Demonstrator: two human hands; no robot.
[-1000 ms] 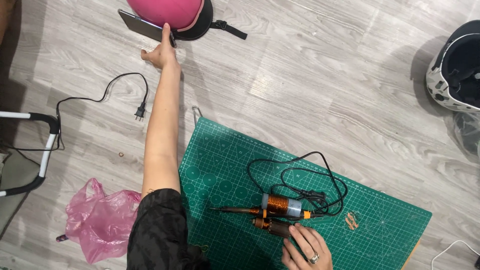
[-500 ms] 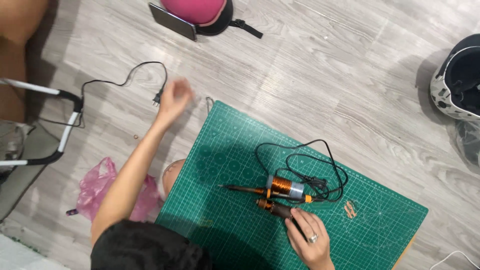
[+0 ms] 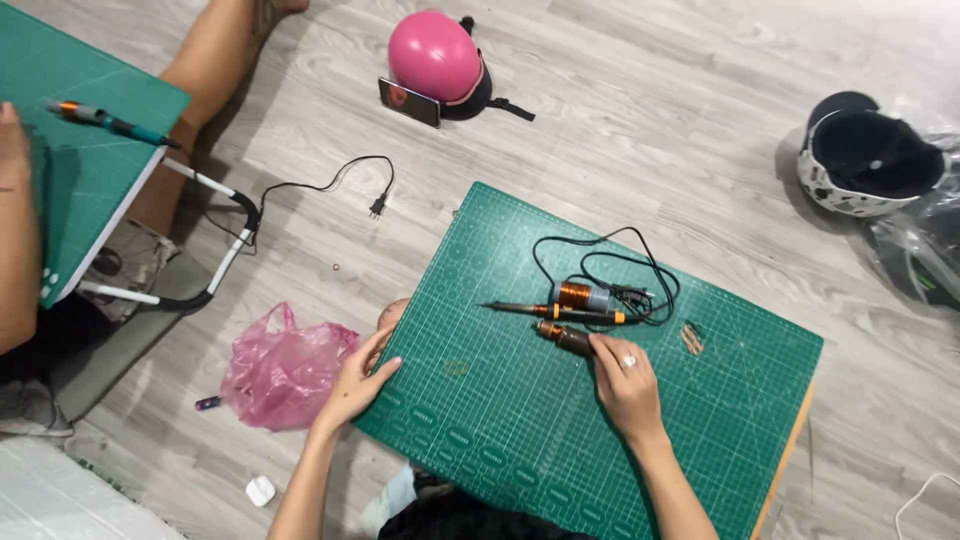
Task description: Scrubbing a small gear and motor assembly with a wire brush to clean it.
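Observation:
A green cutting mat (image 3: 560, 420) lies on the wooden floor in front of me. My left hand (image 3: 358, 383) rests on its left edge, fingers spread and holding nothing. My right hand (image 3: 622, 382) is closed around the end of a dark tool handle with copper rings (image 3: 562, 336) lying on the mat. Just above it lie a thin soldering iron (image 3: 540, 311), a copper coil part (image 3: 578, 295) and a tangle of black cable (image 3: 620, 270). A small brown piece (image 3: 691, 338) sits to the right of them.
A pink helmet (image 3: 436, 55) with a phone (image 3: 408, 101) leaning on it sits at the top. A black plug and cord (image 3: 330, 186) lie left of the mat, a pink plastic bag (image 3: 285, 368) near my left hand. Another person works at a second green mat (image 3: 70, 170). A black-and-white helmet (image 3: 868, 165) lies right.
My left arm has drawn back from the phone by the pink helmet and come down onto the mat's left edge. My right hand stays on the tool handle. The view has shifted.

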